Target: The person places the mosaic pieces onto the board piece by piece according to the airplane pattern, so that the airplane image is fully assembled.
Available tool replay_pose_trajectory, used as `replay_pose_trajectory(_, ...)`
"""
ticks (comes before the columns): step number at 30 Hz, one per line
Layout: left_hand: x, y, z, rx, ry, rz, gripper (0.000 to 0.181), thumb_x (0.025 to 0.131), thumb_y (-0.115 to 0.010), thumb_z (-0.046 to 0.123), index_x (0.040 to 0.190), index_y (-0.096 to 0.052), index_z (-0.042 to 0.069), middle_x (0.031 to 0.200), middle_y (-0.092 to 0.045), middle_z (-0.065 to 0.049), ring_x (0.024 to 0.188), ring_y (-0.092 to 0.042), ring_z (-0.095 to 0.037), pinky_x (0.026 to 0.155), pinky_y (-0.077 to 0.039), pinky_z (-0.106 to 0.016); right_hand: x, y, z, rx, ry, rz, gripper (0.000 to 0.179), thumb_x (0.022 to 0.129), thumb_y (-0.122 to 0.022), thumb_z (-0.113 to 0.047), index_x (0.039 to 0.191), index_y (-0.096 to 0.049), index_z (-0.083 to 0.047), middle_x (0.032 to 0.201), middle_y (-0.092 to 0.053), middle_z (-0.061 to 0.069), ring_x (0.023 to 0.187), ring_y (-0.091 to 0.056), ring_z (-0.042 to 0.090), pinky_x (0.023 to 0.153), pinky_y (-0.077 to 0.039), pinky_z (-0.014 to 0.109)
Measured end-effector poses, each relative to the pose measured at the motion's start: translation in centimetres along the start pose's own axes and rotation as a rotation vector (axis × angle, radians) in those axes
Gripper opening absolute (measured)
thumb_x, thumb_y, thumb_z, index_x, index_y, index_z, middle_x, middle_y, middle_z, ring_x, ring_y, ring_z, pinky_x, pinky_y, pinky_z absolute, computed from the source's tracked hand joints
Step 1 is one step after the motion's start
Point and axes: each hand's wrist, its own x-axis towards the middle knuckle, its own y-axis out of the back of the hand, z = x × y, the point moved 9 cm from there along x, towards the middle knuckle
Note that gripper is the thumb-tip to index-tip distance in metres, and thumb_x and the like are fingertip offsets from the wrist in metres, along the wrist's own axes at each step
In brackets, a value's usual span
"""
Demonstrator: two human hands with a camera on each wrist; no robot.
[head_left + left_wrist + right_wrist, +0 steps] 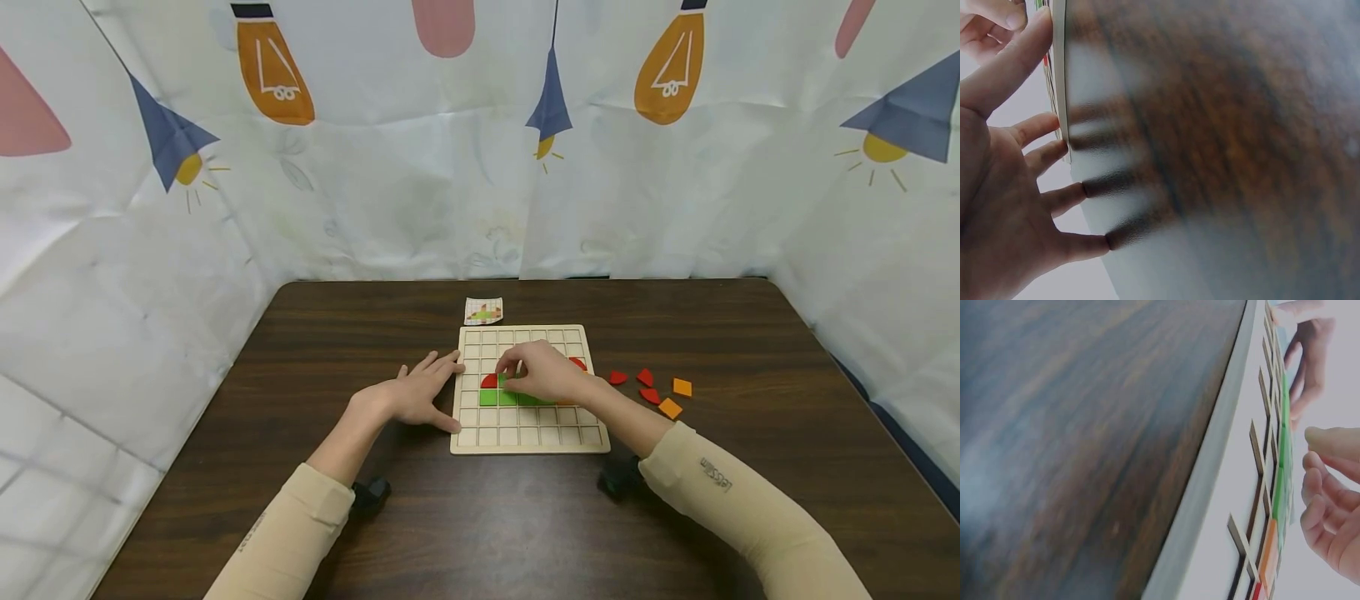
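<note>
My left hand point(420, 393) is spread at the left side of a square wooden grid board point(525, 437), its thumb and fingertips right at the edge. Over the middle of the board, my right hand point(546, 371) has loosely bent fingers, with thumb and index finger point(1311, 461) close above a green tile point(502, 380). No piece shows between them in the right wrist view. Beside that tile sits a red quarter-round piece point(489, 382). Below runs a row of green tiles point(498, 398), partly hidden by the right hand. Another red piece point(577, 363) lies farther right on the board.
Loose red pieces point(646, 377) and orange square tiles point(682, 387) lie on the dark wooden table point(495, 525) right of the board. A small pattern card point(483, 311) rests behind the board. Printed cloth point(420, 192) hangs around the table.
</note>
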Motion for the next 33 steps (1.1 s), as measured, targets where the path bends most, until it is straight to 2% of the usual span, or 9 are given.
replay_pose_trajectory(9,-0.1,0.0,0.0,0.001,-0.001,0.008,0.099,0.087,-0.081,0.049,0.162,-0.027,0.013,0.172,-0.002,-0.008,0.156,0.002,-0.038,0.115,-0.003,-0.073,-2.0,1.6,0.4,-0.005,0.013,0.012,0.016,0.093,-0.075,-0.011,0.109,-0.075,-0.006,0.087,-0.067,-0.008,0.072,-0.062,0.012,0.071,-0.052,0.03)
replay_pose_trajectory(19,-0.1,0.0,0.0,-0.013,-0.006,0.01,0.097,0.087,-0.082,0.047,0.161,-0.029,0.012,0.172,-0.002,-0.009,0.156,0.003,-0.038,0.114,-0.003,-0.074,-4.7,3.7,1.6,0.003,0.012,0.051,0.016,0.093,-0.075,-0.009,0.108,-0.074,-0.004,0.084,-0.066,-0.006,0.066,-0.058,0.014,0.064,-0.051,0.031)
replay_pose_trajectory(29,-0.1,0.1,0.1,-0.005,0.001,0.011,0.096,0.088,-0.081,0.046,0.162,-0.029,0.011,0.172,-0.005,-0.009,0.156,0.001,-0.038,0.115,-0.005,-0.073,-7.1,5.3,3.9,0.008,-0.072,0.058,0.019,0.094,-0.075,-0.012,0.112,-0.073,-0.004,0.088,-0.066,-0.006,0.072,-0.06,0.015,0.063,-0.051,0.032)
replay_pose_trajectory(33,-0.1,0.1,0.1,-0.008,0.0,0.014,0.096,0.088,-0.081,0.046,0.161,-0.03,0.012,0.172,-0.005,-0.008,0.156,0.001,-0.037,0.115,-0.005,-0.074,-8.1,6.1,5.1,0.022,-0.095,0.073,0.022,0.095,-0.076,-0.014,0.114,-0.073,-0.004,0.089,-0.067,-0.005,0.075,-0.06,0.014,0.067,-0.051,0.033)
